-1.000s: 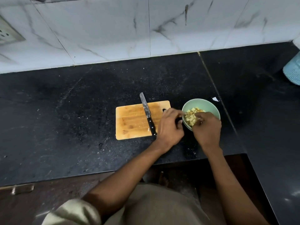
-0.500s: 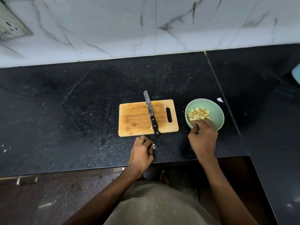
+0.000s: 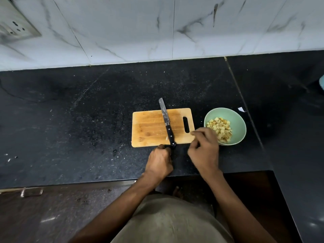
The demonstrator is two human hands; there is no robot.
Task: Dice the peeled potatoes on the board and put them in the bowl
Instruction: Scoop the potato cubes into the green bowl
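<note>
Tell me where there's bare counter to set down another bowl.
Widest bare patch: the black counter left of the cutting board, running back to the wall tiles. Also behind the board. Crowded: between board and green bowl, where the right hand sits, and by the left hand near the knife.

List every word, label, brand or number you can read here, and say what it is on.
None can be read.
Steel knife blade: faint marks, too blurred to read.
Wooden cutting board, pale green bowl, grey wall socket plate: no text visible.
</note>
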